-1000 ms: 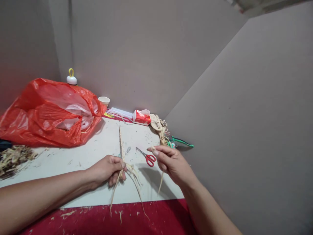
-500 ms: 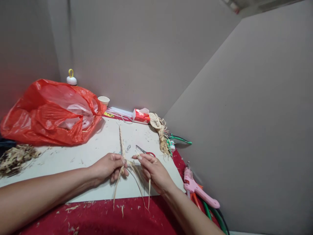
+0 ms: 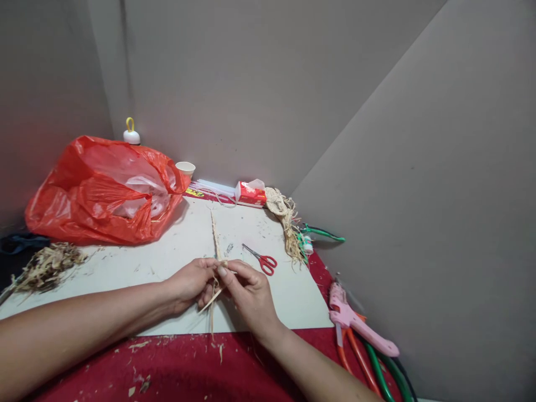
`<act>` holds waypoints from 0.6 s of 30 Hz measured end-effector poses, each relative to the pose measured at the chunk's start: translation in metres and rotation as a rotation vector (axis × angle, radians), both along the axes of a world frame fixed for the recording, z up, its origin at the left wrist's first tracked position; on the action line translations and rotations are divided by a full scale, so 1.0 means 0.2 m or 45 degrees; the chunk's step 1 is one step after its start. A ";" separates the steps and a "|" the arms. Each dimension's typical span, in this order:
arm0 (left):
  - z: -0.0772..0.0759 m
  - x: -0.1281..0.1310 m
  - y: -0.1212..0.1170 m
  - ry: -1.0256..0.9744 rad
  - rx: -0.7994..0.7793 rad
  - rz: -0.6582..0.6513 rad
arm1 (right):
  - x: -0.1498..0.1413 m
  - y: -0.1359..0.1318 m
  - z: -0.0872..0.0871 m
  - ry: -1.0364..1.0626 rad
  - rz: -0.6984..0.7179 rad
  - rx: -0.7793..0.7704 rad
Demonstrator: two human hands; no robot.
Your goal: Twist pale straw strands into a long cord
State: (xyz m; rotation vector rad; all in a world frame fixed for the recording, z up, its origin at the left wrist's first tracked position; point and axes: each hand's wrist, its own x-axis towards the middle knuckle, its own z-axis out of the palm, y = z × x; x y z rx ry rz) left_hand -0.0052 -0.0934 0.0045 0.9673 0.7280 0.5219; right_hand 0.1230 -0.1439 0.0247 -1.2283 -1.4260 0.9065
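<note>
A thin braid (image 3: 215, 231) of pale, straw-like fibre lies over the white board, pointing away from me. My left hand (image 3: 192, 283) is closed on its near end. Right beside it, my right hand (image 3: 250, 293) pinches a pale fibre strip (image 3: 209, 303) against that same end, so the fingertips of both hands meet. Loose strips hang below the fingers toward the board's front edge. The exact crossing of the strips is hidden by my fingers. Just beyond my right hand lie red-handled scissors (image 3: 267, 264), their blades pointing away to the left.
A red plastic bag (image 3: 100, 195) stands at the left, with a heap of dry fibre scraps (image 3: 52, 268) in front. Along the back are a paper cup (image 3: 185, 167), a tissue pack (image 3: 251, 193) and a fibre bundle (image 3: 287, 218). Green-handled pliers (image 3: 322, 231) and a pink glue gun (image 3: 355, 321) sit right.
My right hand has moved left, bringing the fibre strip from apart to my left hand at the braid's end. My left hand keeps its hold. The view has shifted slightly.
</note>
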 end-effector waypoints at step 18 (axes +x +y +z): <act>0.06 0.00 -0.03 0.042 -0.152 -0.032 | 0.04 -0.02 -0.04 -0.121 -0.097 0.104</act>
